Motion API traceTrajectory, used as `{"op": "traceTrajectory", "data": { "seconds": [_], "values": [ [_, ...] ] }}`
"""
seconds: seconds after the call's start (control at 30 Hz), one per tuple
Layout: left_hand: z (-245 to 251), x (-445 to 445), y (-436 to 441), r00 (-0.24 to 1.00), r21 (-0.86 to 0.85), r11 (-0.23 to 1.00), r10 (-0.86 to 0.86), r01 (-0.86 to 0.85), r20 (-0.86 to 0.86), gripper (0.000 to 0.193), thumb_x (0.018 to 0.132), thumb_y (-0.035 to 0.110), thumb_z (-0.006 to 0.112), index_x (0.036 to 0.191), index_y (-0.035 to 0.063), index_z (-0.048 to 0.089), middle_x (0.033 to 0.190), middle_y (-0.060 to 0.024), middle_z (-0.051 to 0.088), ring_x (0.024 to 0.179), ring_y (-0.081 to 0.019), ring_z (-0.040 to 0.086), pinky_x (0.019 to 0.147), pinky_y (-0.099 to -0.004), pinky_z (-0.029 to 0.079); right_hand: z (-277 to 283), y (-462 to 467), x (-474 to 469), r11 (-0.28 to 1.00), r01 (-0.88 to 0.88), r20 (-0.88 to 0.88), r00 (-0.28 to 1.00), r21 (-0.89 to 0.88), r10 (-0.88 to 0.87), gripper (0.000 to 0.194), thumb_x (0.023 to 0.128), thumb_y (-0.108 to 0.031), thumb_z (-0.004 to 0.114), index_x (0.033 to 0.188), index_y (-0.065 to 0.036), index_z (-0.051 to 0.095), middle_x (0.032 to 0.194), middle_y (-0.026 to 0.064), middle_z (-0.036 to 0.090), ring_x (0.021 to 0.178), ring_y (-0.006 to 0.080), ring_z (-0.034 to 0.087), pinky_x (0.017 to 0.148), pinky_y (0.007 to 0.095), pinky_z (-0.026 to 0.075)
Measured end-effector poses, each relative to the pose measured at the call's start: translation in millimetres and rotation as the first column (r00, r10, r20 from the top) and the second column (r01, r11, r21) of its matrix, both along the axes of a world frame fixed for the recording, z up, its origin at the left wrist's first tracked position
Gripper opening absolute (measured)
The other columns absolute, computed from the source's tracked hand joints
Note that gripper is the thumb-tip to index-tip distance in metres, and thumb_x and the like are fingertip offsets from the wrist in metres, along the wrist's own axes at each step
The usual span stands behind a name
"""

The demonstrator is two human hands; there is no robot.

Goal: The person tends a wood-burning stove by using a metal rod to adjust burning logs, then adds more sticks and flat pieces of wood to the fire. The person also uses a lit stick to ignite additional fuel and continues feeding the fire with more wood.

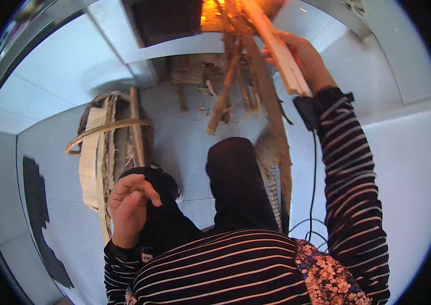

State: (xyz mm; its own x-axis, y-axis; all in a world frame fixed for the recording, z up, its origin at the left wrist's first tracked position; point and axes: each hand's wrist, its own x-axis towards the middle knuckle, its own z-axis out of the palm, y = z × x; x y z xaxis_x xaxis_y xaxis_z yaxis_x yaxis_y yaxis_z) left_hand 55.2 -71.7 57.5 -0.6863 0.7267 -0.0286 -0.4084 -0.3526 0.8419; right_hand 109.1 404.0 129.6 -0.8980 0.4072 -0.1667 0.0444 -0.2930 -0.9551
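My right hand (302,51) grips a split piece of pale wood (278,47) near its lower part. The far end of that wood reaches up to the glowing fire (212,13) at the top of the view. Long rough branches (267,87) slant from the fire opening down towards the floor, left of my right hand. My left hand (129,209) is raised near my left thigh with loosely bent fingers and nothing in it. Just beyond it stands a basket with an arched handle (103,127), holding flat boards and a split pale log (90,152).
Bark scraps and shorter sticks (225,93) lie on the tiled floor (192,152) below the opening. A striped, furry animal tail (272,187) shows beside my right leg. A black cable (313,167) hangs from a black device (306,112) at my right wrist.
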Motion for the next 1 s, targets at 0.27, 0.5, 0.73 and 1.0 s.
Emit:
{"op": "traceTrajectory", "data": {
  "seconds": [0.27, 0.5, 0.73, 1.0],
  "values": [
    [-86, -46, -133, 0.768, -0.418, 0.668, 0.629, -0.615, -0.124, 0.025, 0.089, 0.006, 0.052, 0.111, -0.0051, 0.057, 0.085, -0.0116, 0.066, 0.070, -0.0195, 0.063, 0.069, -0.0312, 0.052, 1, 21, 71, 0.862, 0.188, 0.239, 0.913, 0.472, -0.330, 0.055, 0.091, -0.038, 0.061, 0.135, -0.007, 0.049, 0.132, 0.0119, 0.056, 0.126, 0.0223, 0.050, 0.101, 0.0416, 0.041],
    [-207, -26, -250, 0.508, -0.618, 0.082, 0.659, -0.782, -0.555, 0.024, 0.084, 0.002, 0.056, 0.106, -0.0021, 0.064, 0.086, -0.0096, 0.067, 0.071, -0.0158, 0.061, 0.066, -0.0279, 0.050, 35, -91, 152, 0.803, 0.155, 0.016, 0.980, 0.576, -0.200, 0.038, 0.092, -0.034, 0.061, 0.110, -0.001, 0.057, 0.095, 0.0081, 0.054, 0.079, 0.0161, 0.051, 0.074, 0.0309, 0.043],
    [-271, -21, -303, 0.506, -0.614, -0.175, 0.420, -0.769, -0.753, 0.029, 0.077, 0.015, 0.059, 0.100, -0.0027, 0.064, 0.096, -0.0209, 0.064, 0.093, -0.0353, 0.060, 0.086, -0.0421, 0.048, 27, -205, 131, 0.900, -0.072, 0.130, 0.991, 0.430, 0.017, 0.033, 0.087, -0.028, 0.059, 0.102, 0.001, 0.053, 0.094, 0.0130, 0.055, 0.075, 0.0203, 0.056, 0.073, 0.0364, 0.050],
    [-245, 16, -291, 0.459, -0.511, -0.199, 0.256, -0.836, -0.851, 0.026, 0.080, 0.010, 0.058, 0.103, 0.0007, 0.064, 0.103, -0.0197, 0.064, 0.094, -0.0384, 0.061, 0.083, -0.0428, 0.049, 22, -252, 116, 0.909, -0.134, 0.200, 0.978, 0.394, 0.057, 0.034, 0.081, -0.024, 0.062, 0.100, 0.004, 0.055, 0.086, 0.0157, 0.060, 0.066, 0.0214, 0.061, 0.063, 0.0321, 0.051]
  ]
}}
